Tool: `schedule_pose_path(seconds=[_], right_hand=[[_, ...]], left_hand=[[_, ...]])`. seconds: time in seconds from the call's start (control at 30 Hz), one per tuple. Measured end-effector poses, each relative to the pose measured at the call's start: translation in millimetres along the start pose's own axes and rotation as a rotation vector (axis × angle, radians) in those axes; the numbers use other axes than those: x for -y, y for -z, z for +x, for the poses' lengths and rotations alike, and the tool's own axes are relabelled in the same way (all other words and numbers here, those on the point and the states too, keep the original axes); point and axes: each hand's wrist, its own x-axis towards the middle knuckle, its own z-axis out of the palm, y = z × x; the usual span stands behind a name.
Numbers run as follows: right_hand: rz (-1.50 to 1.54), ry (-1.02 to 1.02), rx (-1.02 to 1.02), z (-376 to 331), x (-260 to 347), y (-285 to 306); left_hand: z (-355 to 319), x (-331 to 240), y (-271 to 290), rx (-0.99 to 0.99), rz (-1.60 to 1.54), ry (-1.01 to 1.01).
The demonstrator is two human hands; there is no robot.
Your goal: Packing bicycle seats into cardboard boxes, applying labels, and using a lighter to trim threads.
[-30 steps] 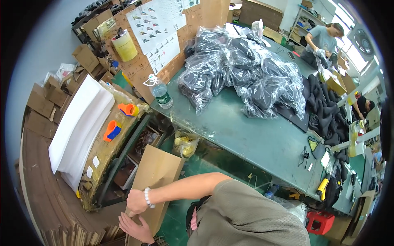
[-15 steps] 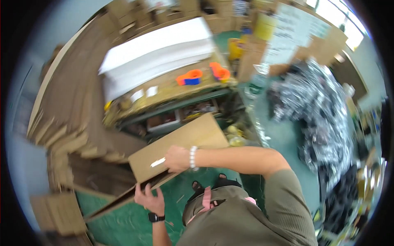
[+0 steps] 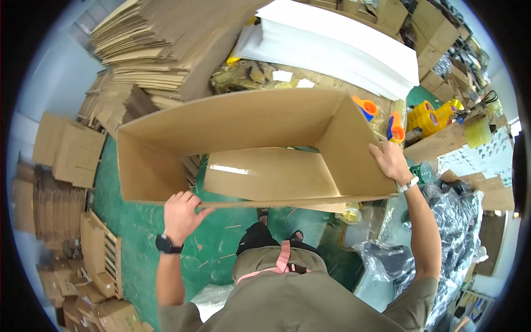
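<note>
One long cardboard box (image 3: 243,124) is held in front of the person, above the green floor (image 3: 138,243), its wide opening facing upward. Both hands hold it: the left hand (image 3: 184,217) is closed over the near rim toward the left end, and the right hand (image 3: 391,161) grips the edge of the right end wall. Gaps show around the bottom flap inside, which carries a shiny strip. Just beyond the box, white sheets (image 3: 343,47) lie stacked on a surface (image 3: 243,77), with two orange-and-blue tape dispensers (image 3: 395,127) near the right hand.
</note>
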Motion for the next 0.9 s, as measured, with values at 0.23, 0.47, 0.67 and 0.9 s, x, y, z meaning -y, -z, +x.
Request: schedule_pose_path(seconds=[0.23, 0.47, 0.67, 0.9], right_hand=[[0.139, -0.495, -0.008, -5.9, -43.4, -28.0], [0.078, -0.620, -0.056, 4.4, -10.1, -36.3], [0.268, -0.230, -0.253, -10.2, 18.0, -113.5], [-0.139, -0.014, 0.685, 70.1, 40.5, -113.5]], left_hand=[[29.0, 125.1, 21.1, -0.150, -0.592, 0.366], [95.2, 306.1, -11.7, 0.090, -0.136, 0.668], [108.9, 295.5, -28.5, 0.372, -0.428, 0.240], [150.7, 242.4, -107.9, 1.035, -0.009, 0.089]])
